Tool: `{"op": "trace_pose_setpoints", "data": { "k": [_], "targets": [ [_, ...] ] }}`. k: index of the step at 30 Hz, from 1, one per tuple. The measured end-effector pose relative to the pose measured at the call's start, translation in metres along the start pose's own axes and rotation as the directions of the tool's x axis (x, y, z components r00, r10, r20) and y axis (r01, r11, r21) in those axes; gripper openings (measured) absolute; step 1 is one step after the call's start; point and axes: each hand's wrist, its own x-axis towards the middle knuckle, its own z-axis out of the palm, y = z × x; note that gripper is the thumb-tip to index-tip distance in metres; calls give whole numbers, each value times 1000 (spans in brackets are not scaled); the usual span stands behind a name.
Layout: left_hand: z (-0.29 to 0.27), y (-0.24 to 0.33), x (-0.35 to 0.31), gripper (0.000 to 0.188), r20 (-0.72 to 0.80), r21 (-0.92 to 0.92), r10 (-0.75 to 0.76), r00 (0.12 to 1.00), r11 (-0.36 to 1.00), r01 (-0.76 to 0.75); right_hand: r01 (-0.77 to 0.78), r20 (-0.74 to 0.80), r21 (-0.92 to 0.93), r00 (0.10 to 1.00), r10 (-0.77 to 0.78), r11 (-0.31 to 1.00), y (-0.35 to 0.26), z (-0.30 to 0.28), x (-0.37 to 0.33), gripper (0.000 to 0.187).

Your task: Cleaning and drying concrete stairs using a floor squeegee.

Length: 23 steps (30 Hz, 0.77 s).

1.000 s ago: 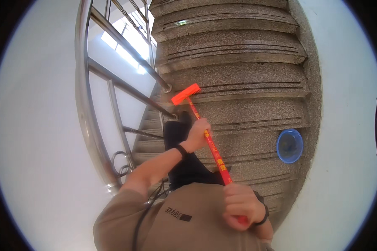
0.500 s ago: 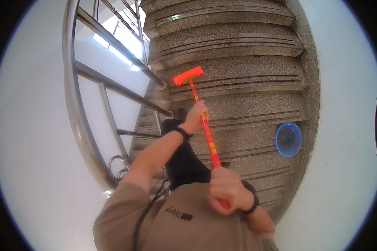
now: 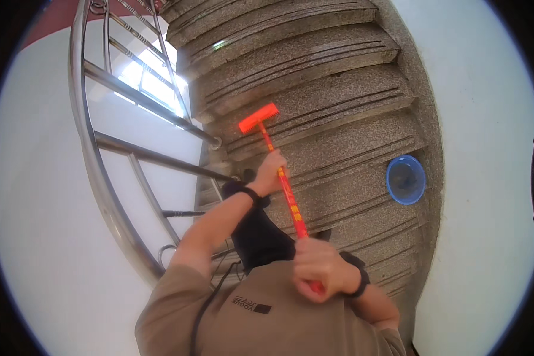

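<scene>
A long-handled scrub brush (image 3: 291, 202) slants up and away from my body, its handle red with yellow marks. Its bright orange head (image 3: 258, 118) is over a stair tread close to the railing; whether the bristles touch the stone is hard to tell. Partway up the handle, my left hand (image 3: 271, 172) is closed around it. Near my waist, my right hand (image 3: 323, 270) wraps the handle's end, with a bit of red showing below the fist.
Speckled stone stairs (image 3: 350, 127) with dark grooved strips surround me. A blue tub (image 3: 406, 180) with murky contents stands on a step by the right wall (image 3: 486, 178). Along the left runs a metal railing (image 3: 92, 148). My dark-trousered leg (image 3: 258, 237) is beneath my left arm.
The whole view has shifted and tilted a little, so stairs, tub and railing sit differently. In the picture the brush head lies slightly further left and lower. Both hands keep their grip.
</scene>
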Motion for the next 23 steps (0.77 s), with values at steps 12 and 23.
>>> {"op": "trace_pose_setpoints", "data": {
  "k": [12,23],
  "targets": [
    [20,94,17,26,23,-78,-74,997,994,75,-11,-149,89,989,25,996,-65,-25,-16,30],
    [17,-53,46,23,35,-64,40,999,997,-38,46,-208,-52,976,-56,998,50,5,12,28]
  ]
}}
